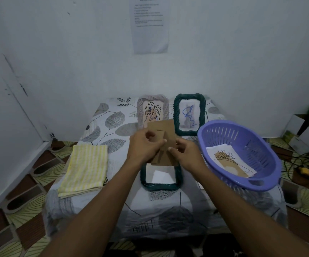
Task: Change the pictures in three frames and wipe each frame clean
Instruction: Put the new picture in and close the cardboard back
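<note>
Both hands hold a brown cardboard frame backing (165, 131) upright above the table. My left hand (144, 145) grips its left side and my right hand (185, 153) pinches its right side. Below them a dark green woven frame (178, 179) lies face down and open, with white paper inside. A grey woven frame (140, 112) with a leaf drawing and a second dark green frame (202, 112) with a cat picture lean on the wall at the back. A yellow striped cloth (85, 167) lies folded at the left.
A purple plastic basket (261, 145) stands at the table's right and holds printed pictures (229, 160). The table wears a leaf-patterned cloth (113, 123). Cardboard boxes (303, 134) and cables lie on the floor at the right. A printed sheet (150, 25) hangs on the wall.
</note>
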Demonstrator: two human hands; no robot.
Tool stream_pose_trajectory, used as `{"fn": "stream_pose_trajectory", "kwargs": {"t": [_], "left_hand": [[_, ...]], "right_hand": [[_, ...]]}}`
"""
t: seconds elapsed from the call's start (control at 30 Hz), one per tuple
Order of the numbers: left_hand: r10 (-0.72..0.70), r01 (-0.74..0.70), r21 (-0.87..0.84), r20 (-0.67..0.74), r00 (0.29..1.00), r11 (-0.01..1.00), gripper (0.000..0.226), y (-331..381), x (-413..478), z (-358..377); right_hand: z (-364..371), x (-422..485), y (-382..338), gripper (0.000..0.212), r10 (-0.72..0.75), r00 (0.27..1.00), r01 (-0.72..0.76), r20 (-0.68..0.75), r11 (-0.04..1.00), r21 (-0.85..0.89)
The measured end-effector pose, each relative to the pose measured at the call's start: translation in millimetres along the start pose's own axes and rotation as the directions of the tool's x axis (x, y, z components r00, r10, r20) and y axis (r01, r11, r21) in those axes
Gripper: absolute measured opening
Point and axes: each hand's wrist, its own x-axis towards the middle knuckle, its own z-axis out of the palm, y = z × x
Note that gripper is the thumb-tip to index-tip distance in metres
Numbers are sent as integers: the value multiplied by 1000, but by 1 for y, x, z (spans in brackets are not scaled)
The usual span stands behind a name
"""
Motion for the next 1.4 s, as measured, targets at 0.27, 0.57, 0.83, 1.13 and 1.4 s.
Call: {"fn": "stream_pose_trajectory", "kwargs": {"t": [0.27,0.57,0.83,1.13,1.4], "left_hand": [[-143,147,-126,41,989,981,9,-37,-4,3],[-180,199,-100,177,968,975,18,-64,-12,9],[-29,-3,212,148,989,977,25,-83,-9,14],[87,-161,354,215,973,921,33,-104,-13,16],[104,-141,218,174,979,966,32,-106,-18,18]], "right_hand": [[-5,-7,3,34,281,957,-287,68,894,345],[-6,-9,20,40,294,956,-294,-16,955,-47],[12,-8,25,35,154,987,-156,-38,899,-410],[16,-12,38,23,43,998,4,53,748,-664],[11,-11,42,23,6,997,39,73,798,-601]]}}
